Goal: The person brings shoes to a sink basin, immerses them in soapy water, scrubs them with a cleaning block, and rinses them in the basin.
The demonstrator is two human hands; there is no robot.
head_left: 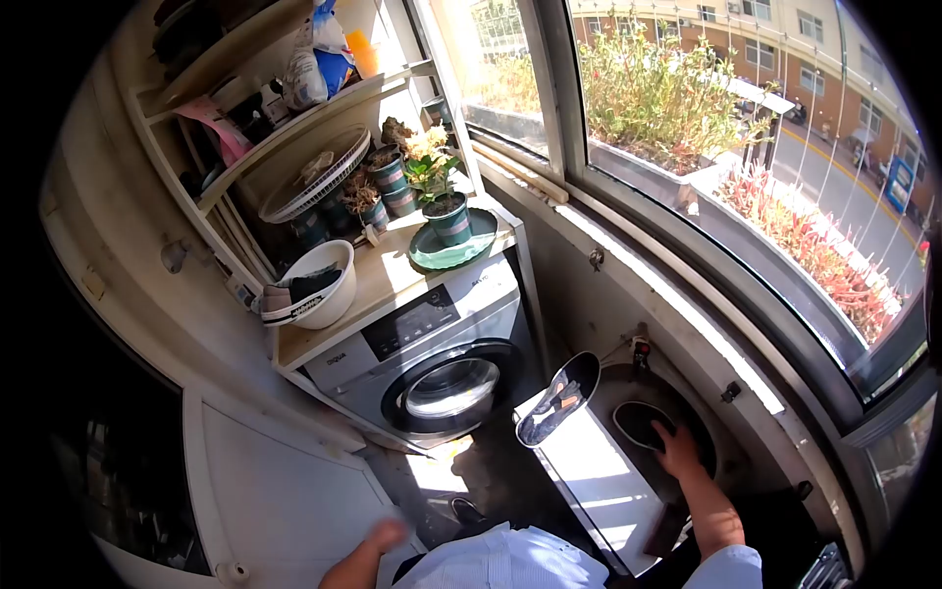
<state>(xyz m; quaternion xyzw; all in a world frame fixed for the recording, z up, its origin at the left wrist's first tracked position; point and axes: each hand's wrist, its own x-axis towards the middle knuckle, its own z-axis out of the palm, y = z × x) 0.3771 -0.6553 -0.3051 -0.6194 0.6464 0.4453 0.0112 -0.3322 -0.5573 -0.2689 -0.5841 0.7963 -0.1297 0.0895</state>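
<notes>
At the lower right my right hand [677, 450] has its fingers on the edge of a dark oval object with a pale rim [638, 422], inside a dark round basin [708, 417]. My left hand [388, 535] is at the lower left, raised near the white cabinet door and smeared by motion; what it holds, if anything, does not show. A dark oval tray [540, 422] with small items in it rests at the far end of the white ledge [599, 476], left of the basin.
A washing machine [432, 353] stands ahead, with a white basket [334, 306] and a potted plant [449, 218] on its top. Shelves [285, 128] rise behind it. A window sill [628, 265] runs along the right. A tap [640, 351] is above the basin.
</notes>
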